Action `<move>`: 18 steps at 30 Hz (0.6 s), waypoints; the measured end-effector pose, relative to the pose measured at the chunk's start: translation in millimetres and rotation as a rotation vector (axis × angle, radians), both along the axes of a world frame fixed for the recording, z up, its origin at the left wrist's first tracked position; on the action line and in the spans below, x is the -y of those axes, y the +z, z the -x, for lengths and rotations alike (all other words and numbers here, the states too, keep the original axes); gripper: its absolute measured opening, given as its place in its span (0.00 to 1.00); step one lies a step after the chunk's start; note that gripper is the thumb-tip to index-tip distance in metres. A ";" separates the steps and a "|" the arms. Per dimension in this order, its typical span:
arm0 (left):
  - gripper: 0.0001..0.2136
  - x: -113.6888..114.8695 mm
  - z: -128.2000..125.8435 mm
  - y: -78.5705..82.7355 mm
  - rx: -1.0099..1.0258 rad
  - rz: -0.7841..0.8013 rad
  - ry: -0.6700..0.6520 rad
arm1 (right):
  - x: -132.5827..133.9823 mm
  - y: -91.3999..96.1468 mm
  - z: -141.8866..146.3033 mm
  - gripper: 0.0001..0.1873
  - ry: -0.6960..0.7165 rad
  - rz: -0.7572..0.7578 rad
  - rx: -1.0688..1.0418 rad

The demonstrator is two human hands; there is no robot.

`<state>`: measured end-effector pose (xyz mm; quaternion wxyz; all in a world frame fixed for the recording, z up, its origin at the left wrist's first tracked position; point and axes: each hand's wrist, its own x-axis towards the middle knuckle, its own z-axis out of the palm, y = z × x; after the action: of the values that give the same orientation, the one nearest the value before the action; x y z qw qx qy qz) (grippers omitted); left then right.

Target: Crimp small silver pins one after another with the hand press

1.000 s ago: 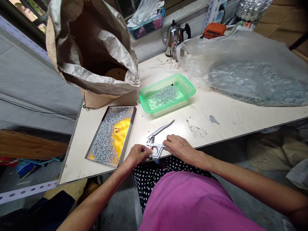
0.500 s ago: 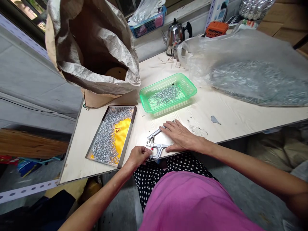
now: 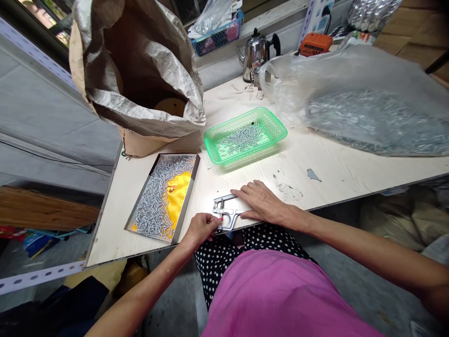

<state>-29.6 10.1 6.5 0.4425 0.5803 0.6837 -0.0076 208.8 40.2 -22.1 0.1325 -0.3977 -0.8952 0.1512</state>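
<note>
A metal hand press [image 3: 229, 219] with a lever, a dark spring and a red bit at its jaw lies at the table's front edge. My right hand [image 3: 261, 202] is closed round it, fingers on the lever and thumb by the lower handle. At the jaw, my left hand [image 3: 205, 227] pinches with thumb and fingertips; what it holds there is too small and hidden to name. Left of the press lies a shallow tray [image 3: 187, 206] of small metal pins on yellow cloth. Beyond the press, a green plastic basket [image 3: 224, 161] holds more metal pins.
A big open sack [image 3: 147, 117] stands at the back left. At right lies a clear plastic bag [image 3: 368, 117] full of metal pieces. A steel kettle [image 3: 255, 54] and an orange case [image 3: 315, 44] are at the back. A grey scrap [image 3: 313, 175] lies on the tabletop [image 3: 351, 178].
My right hand has squeezed the lever down, closer to the body of the hand press. My left hand keeps its pinch at the jaw.
</note>
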 end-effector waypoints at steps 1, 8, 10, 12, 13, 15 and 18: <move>0.13 3.4 -0.8 2.2 -0.064 -0.101 -0.059 | 1.1 -0.5 0.5 0.35 0.001 0.001 -0.006; 0.15 0.5 -23.1 -2.9 -0.153 -0.705 -0.559 | 3.2 -4.1 3.0 0.36 -0.005 -0.010 -0.032; 0.22 -12.1 -30.3 -8.1 -0.097 -0.736 -0.669 | 2.6 -5.9 -1.4 0.40 0.004 -0.025 -0.036; 0.25 -23.8 -35.1 -9.9 -0.077 -0.710 -0.741 | 2.5 -7.0 -9.3 0.46 0.001 -0.033 -0.035; 0.27 -28.3 -36.9 -9.3 -0.085 -0.687 -0.765 | 2.7 -7.1 -14.0 0.48 -0.017 -0.032 -0.026; 0.29 -34.6 -40.7 -6.3 -0.125 -0.648 -0.794 | 3.6 -6.7 -22.6 0.49 -0.064 -0.017 0.010; 0.32 -40.7 -49.8 -1.8 -0.175 -0.616 -0.840 | 4.9 -6.0 -29.7 0.42 -0.087 0.004 0.061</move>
<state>20.2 50.8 4.7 0.1517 0.9045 0.3973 -0.0315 238.5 35.3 -28.1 0.1108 -0.4410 -0.8803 0.1351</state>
